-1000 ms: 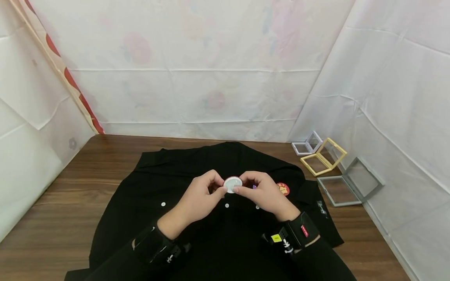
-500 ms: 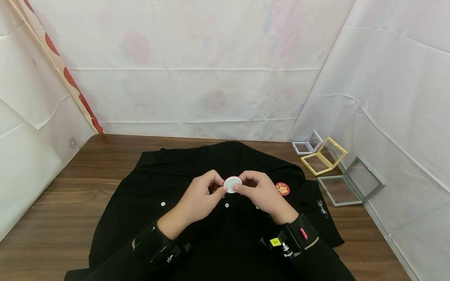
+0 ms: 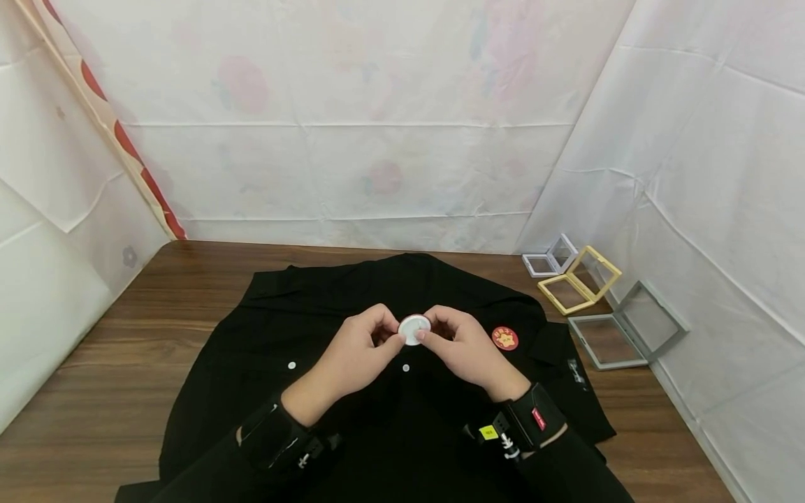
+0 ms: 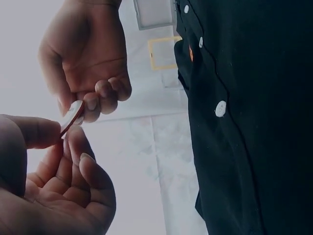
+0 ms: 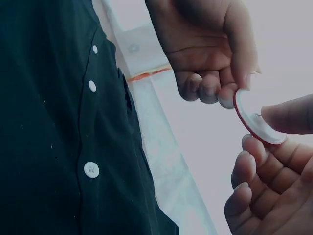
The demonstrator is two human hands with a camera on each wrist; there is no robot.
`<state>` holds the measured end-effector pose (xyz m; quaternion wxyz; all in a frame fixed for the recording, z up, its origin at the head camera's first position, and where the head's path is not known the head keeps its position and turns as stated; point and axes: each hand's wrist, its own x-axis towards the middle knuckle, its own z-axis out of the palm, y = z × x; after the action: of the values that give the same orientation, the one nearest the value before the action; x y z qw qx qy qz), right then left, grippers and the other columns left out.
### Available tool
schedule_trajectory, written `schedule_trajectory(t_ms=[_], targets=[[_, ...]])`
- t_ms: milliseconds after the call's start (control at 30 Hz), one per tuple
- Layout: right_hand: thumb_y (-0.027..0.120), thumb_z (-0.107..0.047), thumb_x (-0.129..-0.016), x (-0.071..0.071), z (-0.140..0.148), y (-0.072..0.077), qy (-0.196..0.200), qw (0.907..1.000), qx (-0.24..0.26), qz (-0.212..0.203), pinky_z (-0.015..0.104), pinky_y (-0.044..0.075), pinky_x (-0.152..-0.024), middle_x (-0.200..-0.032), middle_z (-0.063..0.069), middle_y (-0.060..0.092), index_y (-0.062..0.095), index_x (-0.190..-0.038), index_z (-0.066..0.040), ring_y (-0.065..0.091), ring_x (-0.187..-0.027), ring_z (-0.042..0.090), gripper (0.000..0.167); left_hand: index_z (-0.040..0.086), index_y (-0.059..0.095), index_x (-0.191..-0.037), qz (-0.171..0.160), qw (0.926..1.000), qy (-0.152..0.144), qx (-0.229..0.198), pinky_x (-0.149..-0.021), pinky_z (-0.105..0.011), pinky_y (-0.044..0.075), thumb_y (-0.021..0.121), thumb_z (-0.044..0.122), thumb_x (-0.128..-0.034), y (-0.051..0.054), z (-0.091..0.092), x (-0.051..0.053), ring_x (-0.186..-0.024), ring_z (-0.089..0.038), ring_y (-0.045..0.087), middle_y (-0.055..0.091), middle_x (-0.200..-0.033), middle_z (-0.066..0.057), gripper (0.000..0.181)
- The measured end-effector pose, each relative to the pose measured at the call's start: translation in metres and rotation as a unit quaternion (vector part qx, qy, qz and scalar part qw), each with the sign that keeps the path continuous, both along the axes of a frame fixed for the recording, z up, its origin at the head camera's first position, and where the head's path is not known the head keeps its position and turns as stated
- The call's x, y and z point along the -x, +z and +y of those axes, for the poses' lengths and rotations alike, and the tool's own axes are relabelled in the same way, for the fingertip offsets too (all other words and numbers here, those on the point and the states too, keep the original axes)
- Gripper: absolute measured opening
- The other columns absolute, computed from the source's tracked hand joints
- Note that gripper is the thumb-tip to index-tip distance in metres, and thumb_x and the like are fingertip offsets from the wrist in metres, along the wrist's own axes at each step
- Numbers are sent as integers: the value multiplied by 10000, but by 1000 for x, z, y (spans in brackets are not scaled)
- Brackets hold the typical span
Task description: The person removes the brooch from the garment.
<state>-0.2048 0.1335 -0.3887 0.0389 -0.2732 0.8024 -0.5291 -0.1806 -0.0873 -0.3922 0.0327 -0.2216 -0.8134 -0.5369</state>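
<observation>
Above the black shirt (image 3: 352, 286), both hands hold one round pin badge (image 3: 411, 328), its white back facing up and its rim red. My left hand (image 3: 363, 353) pinches the badge's left edge between thumb and fingers. On the right edge my right hand (image 3: 470, 349) grips it, the thumb pressing on the white back. In the right wrist view a small metal pin shows on the badge back (image 5: 266, 128) beside that thumb. Another badge, red with a yellow star figure (image 3: 505, 338), lies on the shirt right of my right hand.
Three hinged clear-window frames stand open at the right: a white one (image 3: 539, 265), a yellow one (image 3: 566, 293) and a grey one (image 3: 608, 342). The shirt lies spread on a brown wooden table (image 3: 126, 335). White cloth (image 3: 352, 140) hangs behind and at both sides.
My right hand has shifted slightly left with the badge, uncovering more of the red badge on the shirt. A purple spot seen earlier by the right hand is hidden now.
</observation>
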Motion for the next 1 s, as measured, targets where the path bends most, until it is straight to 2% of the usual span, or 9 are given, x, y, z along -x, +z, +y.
schedule_trajectory(t_ms=[233, 467, 600, 700, 833, 1000], targets=[[663, -193, -1027, -2, 0, 0, 154, 9996, -198, 115, 351, 490, -699, -953, -11, 656, 701, -1002, -159, 569, -798, 244, 57, 172, 645, -914, 99, 9999, 130, 3, -597, -282, 489, 687, 66, -950, 1, -2, -1, -684, -156, 561, 611, -804, 36, 119], [668, -239, -1029, -2, 1, 1, 251, 9990, -355, 82, 308, 472, -655, -919, -7, 638, 697, -1010, -167, 550, -745, 206, 80, 175, 651, -912, 172, 9997, 143, 45, -592, -285, 500, 696, 82, -962, 4, -1, -2, -676, -148, 570, 623, -803, 45, 115], [630, -268, -1048, -1, 3, 7, 426, 9975, -183, -541, 315, 480, -643, -861, 43, 642, 705, -1026, -110, 562, -716, 203, 177, 171, 655, -915, 283, 9996, -1, 0, -587, -285, 499, 694, 85, -969, 7, 0, -1, -671, -144, 573, 626, -802, 49, 108], [525, -312, -1096, -1, 4, 10, 576, 9916, 27, -1160, 309, 497, -654, -831, 75, 648, 699, -1038, -13, 576, -712, 195, 350, 173, 658, -915, 396, 9991, -134, -27, -592, -283, 500, 693, 79, -968, 8, 1, -2, -677, -140, 575, 625, -802, 56, 114], [414, -363, -1127, 0, 8, 10, 753, 9831, 147, -1660, 271, 476, -640, -806, 83, 624, 666, -1034, 87, 546, -694, 168, 524, 174, 659, -909, 487, 9984, -281, -39, -589, -280, 497, 694, 75, -968, 8, 4, -4, -674, -136, 569, 613, -794, 59, 120], [394, -398, -1125, 3, 14, 8, 987, 9740, 50, -2038, 279, 447, -639, -811, 77, 602, 672, -1033, 75, 515, -692, 173, 556, 178, 656, -901, 481, 9981, -370, 112, -578, -275, 495, 698, 90, -971, 8, 5, -7, -662, -122, 565, 605, -783, 70, 120]])
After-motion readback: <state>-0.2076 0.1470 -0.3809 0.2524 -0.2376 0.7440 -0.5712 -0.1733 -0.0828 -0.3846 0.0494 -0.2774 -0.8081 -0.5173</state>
